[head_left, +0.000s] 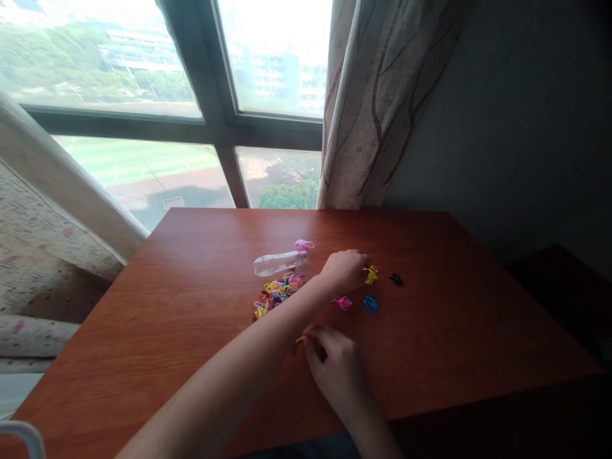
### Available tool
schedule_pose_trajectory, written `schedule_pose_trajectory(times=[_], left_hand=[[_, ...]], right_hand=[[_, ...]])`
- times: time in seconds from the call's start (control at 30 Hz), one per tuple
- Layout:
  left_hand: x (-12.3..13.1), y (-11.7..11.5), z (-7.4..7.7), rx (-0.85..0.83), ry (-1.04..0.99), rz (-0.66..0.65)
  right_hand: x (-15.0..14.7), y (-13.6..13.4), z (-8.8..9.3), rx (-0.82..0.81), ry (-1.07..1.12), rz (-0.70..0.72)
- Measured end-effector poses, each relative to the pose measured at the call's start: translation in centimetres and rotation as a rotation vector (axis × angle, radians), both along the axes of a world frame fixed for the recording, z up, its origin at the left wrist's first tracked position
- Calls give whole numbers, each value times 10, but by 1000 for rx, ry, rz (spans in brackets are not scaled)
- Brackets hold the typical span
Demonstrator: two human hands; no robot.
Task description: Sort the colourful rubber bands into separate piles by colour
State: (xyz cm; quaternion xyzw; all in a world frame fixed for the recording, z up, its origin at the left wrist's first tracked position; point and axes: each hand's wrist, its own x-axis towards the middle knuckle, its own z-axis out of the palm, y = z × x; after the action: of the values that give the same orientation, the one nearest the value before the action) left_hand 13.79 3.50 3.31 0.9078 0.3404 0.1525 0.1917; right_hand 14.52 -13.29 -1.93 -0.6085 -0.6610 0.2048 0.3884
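My left hand (347, 268) reaches across to the right, its fingertips at a small yellow bunch of bands (370, 275); its fingers are partly hidden. Nearer to me, my right hand (335, 354) pinches a thin yellow band (299, 340) between thumb and forefinger, and a dark loop hangs beside it. A mixed pile of coloured bands (277, 293) lies left of my left forearm, which partly covers it. Small separate bunches lie on the right: pink bands (343, 303), blue bands (370, 303) and black bands (396, 279).
Behind the pile, a clear plastic bottle (280, 262) lies on its side, with a pink looped item (303, 245) by its end. The brown wooden table (191, 287) stands against a window with curtains (377, 95). A white curved object (23, 430) shows at the lower left.
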Motion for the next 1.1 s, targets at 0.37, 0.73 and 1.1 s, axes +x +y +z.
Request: schedule_pose_trajectory(times=[0.37,0.73,1.1], left_hand=[[-110,-43,21,-20,-279,135],[-180,-123,-18,-75,-382,326],[-188,-142,-36,19,-314,343]], right_hand=[[-1,-2,8,-26,-71,83],[-6,-5,11,-74,-216,151],[-3,-3,6,-2,-173,151]])
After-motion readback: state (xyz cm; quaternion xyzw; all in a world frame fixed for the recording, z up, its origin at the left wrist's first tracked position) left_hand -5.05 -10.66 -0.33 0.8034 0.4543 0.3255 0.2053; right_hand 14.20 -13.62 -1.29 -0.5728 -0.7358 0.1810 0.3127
